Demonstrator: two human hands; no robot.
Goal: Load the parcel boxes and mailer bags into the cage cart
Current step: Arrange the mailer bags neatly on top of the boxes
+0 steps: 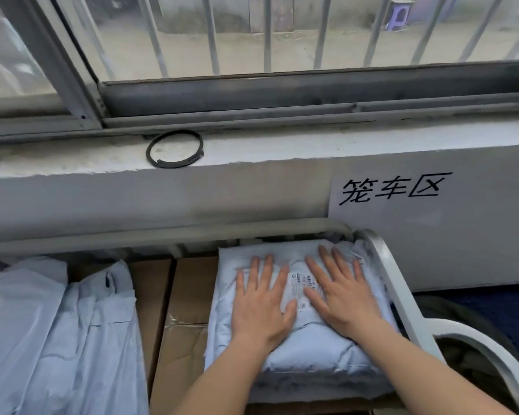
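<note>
A pale blue mailer bag [309, 348] with a white shipping label lies on top of the load in the cage cart's right corner. My left hand [259, 301] and my right hand [340, 290] both press flat on it, fingers straight and spread, one on each side of the label. Under and left of it sit brown parcel boxes [186, 313]. More pale blue mailer bags [60, 333] fill the cart's left side. The cart's grey metal rail [402, 295] curves around the bag's right edge.
A grey wall stands just behind the cart, with a white paper sign [393, 193] in black characters. A black ring [175, 148] lies on the window sill above. Barred window looks onto a yard. Dark floor shows at the right.
</note>
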